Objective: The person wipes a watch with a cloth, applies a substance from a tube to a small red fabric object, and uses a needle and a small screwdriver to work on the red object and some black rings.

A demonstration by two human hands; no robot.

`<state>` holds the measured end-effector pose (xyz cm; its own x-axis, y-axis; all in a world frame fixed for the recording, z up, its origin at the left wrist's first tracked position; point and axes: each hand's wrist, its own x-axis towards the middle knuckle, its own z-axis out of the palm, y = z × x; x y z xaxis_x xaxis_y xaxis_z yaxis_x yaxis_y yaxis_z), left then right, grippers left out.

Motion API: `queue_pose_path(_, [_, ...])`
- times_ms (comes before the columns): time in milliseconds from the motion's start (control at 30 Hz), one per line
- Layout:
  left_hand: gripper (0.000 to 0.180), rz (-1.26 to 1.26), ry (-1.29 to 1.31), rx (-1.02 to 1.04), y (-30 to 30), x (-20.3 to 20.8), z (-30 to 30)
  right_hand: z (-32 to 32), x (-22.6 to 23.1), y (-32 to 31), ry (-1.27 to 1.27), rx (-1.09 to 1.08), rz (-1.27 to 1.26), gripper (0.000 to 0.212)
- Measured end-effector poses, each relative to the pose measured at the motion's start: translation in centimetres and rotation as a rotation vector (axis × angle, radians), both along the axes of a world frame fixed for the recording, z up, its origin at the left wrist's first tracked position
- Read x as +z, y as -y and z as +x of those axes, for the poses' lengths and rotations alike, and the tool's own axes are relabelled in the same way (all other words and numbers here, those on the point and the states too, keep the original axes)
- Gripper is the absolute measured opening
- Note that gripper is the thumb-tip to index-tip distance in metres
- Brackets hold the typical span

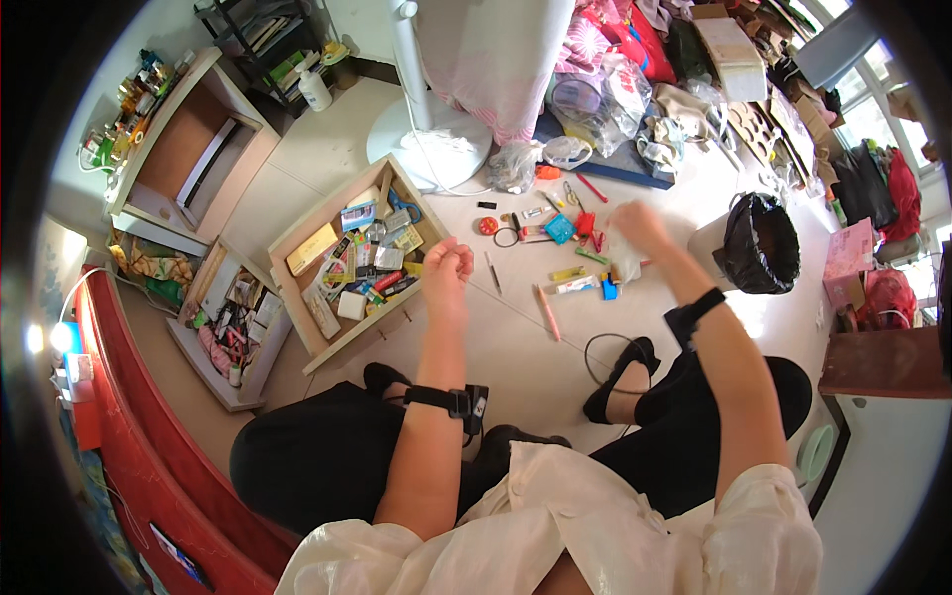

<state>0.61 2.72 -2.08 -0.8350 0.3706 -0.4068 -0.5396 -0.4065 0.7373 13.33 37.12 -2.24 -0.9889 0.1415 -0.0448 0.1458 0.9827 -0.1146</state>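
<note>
My left hand [448,263] is closed, fingers curled, over the right edge of a pulled-out wooden drawer [315,347]; whatever it may hold is hidden. The drawer on the floor is filled with small boxes, a yellow box [312,249], blue-handled scissors [404,205] and other small items. My right hand [640,230] is blurred above the right side of loose things on the floor. Something whitish and see-through [624,260] shows just below it, and I cannot tell if it is held. Near it lie a turquoise packet [560,230], a pink stick [547,313] and a pen [493,273].
A second drawer [238,342] with mixed items stands at left, below an open cabinet [188,149]. A bin with a black liner [764,243] stands at right. Behind are a round white stand base [428,149] and piled bags [605,99]. A thin cable [587,347] loops near my feet.
</note>
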Motion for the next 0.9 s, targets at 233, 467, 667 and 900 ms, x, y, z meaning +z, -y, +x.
queue_pose_path(233, [0.02, -0.138, -0.165, -0.105, 0.2, -0.8, 1.6, 1.7, -8.5, 14.3, 0.354, -0.086, 0.018, 0.014])
queue_pose_path(467, [0.02, -0.264, -0.098, -0.18, 0.0, -3.1, 2.4, 2.5, -12.9, 15.0, 0.156, -0.188, -0.047, 0.012])
queue_pose_path(667, [0.019, -0.298, 0.068, -0.395, 0.3, -5.6, 2.6, 0.4, -10.1, 14.0, 0.182, 0.039, -0.058, 0.01])
queue_pose_path(900, [0.03, 0.01, 0.498, -0.317, 0.6, -7.3, 4.1, -3.1, -1.2, 20.4, -0.078, 0.401, -0.382, 0.02])
